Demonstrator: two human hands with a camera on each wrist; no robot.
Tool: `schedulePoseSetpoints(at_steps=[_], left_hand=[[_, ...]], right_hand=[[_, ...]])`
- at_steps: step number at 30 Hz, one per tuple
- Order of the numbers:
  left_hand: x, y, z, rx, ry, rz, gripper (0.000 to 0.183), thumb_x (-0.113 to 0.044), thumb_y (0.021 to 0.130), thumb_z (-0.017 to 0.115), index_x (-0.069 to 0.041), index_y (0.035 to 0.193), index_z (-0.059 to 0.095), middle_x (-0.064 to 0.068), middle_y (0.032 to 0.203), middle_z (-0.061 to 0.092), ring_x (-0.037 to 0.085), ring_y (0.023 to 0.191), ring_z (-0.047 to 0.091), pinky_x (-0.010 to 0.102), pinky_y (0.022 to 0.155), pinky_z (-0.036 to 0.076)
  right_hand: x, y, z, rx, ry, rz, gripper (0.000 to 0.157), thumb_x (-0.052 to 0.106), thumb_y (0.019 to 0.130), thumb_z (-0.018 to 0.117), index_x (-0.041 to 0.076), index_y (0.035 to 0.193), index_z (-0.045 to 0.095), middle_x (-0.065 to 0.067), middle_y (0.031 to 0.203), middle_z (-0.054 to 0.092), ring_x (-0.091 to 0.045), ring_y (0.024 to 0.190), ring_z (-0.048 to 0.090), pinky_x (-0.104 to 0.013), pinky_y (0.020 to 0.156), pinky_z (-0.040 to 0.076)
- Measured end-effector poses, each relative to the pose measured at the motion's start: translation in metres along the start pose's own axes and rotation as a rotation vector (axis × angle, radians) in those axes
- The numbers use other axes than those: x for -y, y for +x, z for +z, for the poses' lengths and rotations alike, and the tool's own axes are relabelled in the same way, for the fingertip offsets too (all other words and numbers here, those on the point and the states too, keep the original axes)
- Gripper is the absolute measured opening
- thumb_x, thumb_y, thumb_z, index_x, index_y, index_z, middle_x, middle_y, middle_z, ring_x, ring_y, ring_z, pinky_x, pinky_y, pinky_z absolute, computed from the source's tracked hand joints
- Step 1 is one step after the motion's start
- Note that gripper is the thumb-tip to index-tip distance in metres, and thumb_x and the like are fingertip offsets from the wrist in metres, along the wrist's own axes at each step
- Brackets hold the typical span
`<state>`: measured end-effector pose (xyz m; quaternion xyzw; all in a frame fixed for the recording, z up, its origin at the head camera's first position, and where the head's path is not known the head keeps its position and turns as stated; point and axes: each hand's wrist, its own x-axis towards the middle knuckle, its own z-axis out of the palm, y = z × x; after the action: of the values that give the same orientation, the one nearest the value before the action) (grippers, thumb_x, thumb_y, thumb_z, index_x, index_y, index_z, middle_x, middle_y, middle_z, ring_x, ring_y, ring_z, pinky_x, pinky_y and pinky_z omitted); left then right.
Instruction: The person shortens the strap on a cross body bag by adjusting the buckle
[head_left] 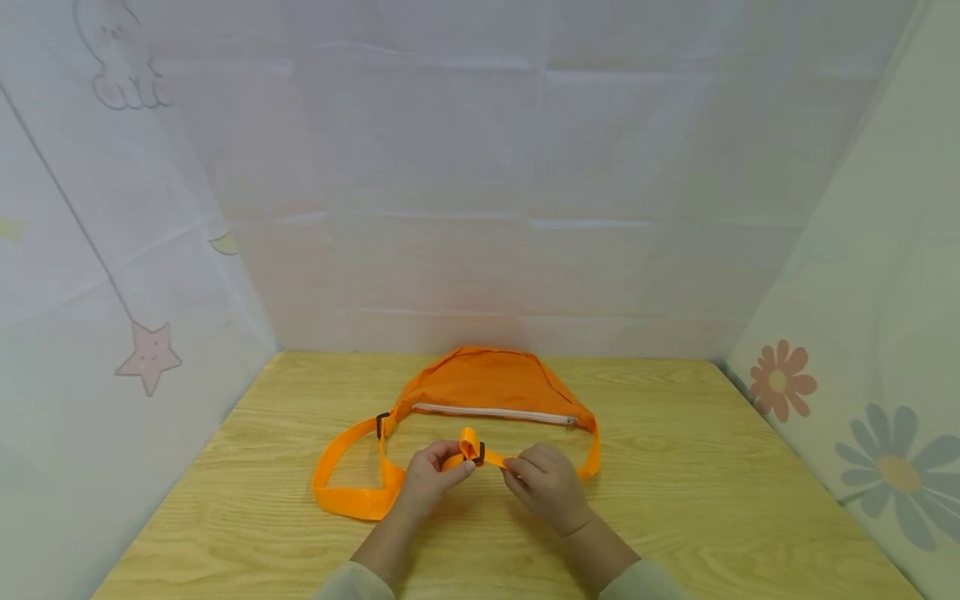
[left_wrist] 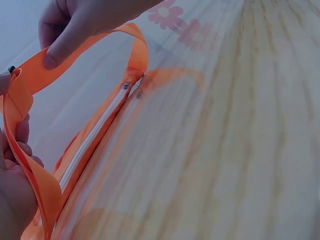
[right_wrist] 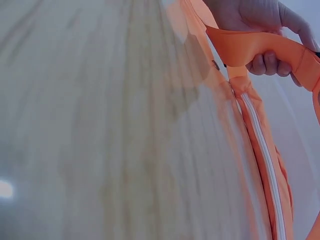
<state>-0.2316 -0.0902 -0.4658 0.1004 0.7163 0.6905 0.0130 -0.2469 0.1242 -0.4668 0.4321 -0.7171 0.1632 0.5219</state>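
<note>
An orange waist bag [head_left: 480, 379] lies on the table with its white zipper [head_left: 495, 412] facing me. Its orange strap [head_left: 352, 502] loops out to the left and comes back to my hands in front of the bag. My left hand [head_left: 429, 482] pinches the strap just beside a black buckle [head_left: 481, 452], where a small loop of webbing stands up. To the right of the buckle, my right hand [head_left: 546, 485] pinches the strap between thumb and fingers. In the left wrist view the strap runs raised from the right hand [left_wrist: 82, 25] to the bag's zipper end.
A second black buckle [head_left: 382, 425] sits on the strap at the bag's left end. The wood-grain table [head_left: 712, 508] meets a pale sheet [head_left: 487, 167] at the back, and printed sheets stand along both sides.
</note>
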Motion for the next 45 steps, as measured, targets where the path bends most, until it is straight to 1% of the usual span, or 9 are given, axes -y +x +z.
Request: schedulePoseSetpoints(at_steps=[4,10,15,20,24,30,36,41,45], left_hand=[[0.001,0.000,0.000,0.017,0.009,-0.004,0.036,-0.012,0.088,0.072,0.012,0.113,0.063,0.016,0.107,0.068,0.006,0.089,0.059,0.014,0.079,0.051],[0.000,0.001,0.003,0.033,0.022,-0.002,0.032,-0.007,0.087,0.071,0.011,0.112,0.063,0.018,0.106,0.068,0.006,0.086,0.059,0.015,0.078,0.051],[-0.002,0.000,0.002,0.001,0.007,0.003,0.032,-0.006,0.087,0.071,0.013,0.111,0.063,0.016,0.104,0.068,0.005,0.085,0.058,0.014,0.076,0.050],[-0.004,0.000,0.001,-0.032,-0.007,0.001,0.032,-0.006,0.088,0.070,0.014,0.111,0.063,0.012,0.101,0.068,0.010,0.085,0.058,0.014,0.075,0.050],[-0.006,0.000,0.000,-0.030,-0.004,-0.005,0.032,-0.007,0.088,0.071,0.013,0.112,0.063,0.008,0.100,0.068,0.012,0.086,0.058,0.014,0.074,0.050],[-0.005,-0.001,0.002,-0.036,-0.024,-0.014,0.031,-0.005,0.088,0.070,0.013,0.112,0.063,0.011,0.100,0.067,0.011,0.085,0.058,0.015,0.074,0.050],[-0.005,-0.001,0.003,-0.058,-0.052,-0.031,0.032,-0.005,0.088,0.069,0.013,0.114,0.062,0.010,0.104,0.067,0.012,0.089,0.058,0.015,0.076,0.050],[-0.005,0.000,0.004,-0.070,-0.083,-0.036,0.032,-0.003,0.088,0.069,0.013,0.114,0.062,0.010,0.103,0.067,0.012,0.089,0.058,0.015,0.077,0.051],[-0.004,0.001,0.004,-0.064,-0.082,-0.035,0.032,-0.003,0.087,0.069,0.013,0.114,0.062,0.010,0.103,0.068,0.011,0.089,0.059,0.015,0.077,0.051]], right_hand=[[0.003,0.003,0.001,-0.011,0.005,-0.005,0.031,0.022,0.099,0.054,0.009,0.077,0.071,0.003,0.067,0.062,-0.009,0.059,0.055,-0.021,0.056,0.048],[0.005,0.006,0.002,0.004,0.000,-0.006,0.032,0.024,0.100,0.053,0.010,0.078,0.071,0.003,0.068,0.062,-0.008,0.059,0.056,-0.021,0.057,0.048],[0.003,0.004,0.001,0.024,-0.003,0.019,0.033,0.028,0.101,0.052,0.009,0.081,0.071,0.002,0.071,0.063,-0.010,0.062,0.055,-0.022,0.058,0.048],[-0.002,-0.002,-0.004,0.023,-0.018,0.054,0.037,0.030,0.102,0.050,0.008,0.081,0.072,0.000,0.074,0.063,-0.013,0.064,0.056,-0.024,0.060,0.048],[-0.005,-0.003,-0.007,0.016,-0.018,0.040,0.036,0.028,0.102,0.051,0.008,0.080,0.072,0.000,0.073,0.063,-0.013,0.063,0.055,-0.024,0.059,0.048],[-0.004,-0.001,-0.007,-0.010,0.002,0.005,0.032,0.022,0.100,0.053,0.008,0.078,0.070,0.001,0.070,0.061,-0.011,0.061,0.054,-0.023,0.057,0.047],[-0.002,0.000,-0.004,-0.035,-0.005,0.015,0.032,0.021,0.099,0.053,0.008,0.076,0.069,0.001,0.069,0.061,-0.011,0.059,0.053,-0.022,0.056,0.046],[-0.001,-0.001,-0.002,-0.033,-0.013,0.023,0.033,0.024,0.100,0.053,0.008,0.075,0.068,0.001,0.068,0.061,-0.011,0.059,0.053,-0.023,0.057,0.047],[0.000,-0.001,-0.001,-0.023,-0.014,0.028,0.035,0.029,0.101,0.053,0.009,0.077,0.070,0.002,0.069,0.061,-0.010,0.059,0.053,-0.022,0.057,0.047]])
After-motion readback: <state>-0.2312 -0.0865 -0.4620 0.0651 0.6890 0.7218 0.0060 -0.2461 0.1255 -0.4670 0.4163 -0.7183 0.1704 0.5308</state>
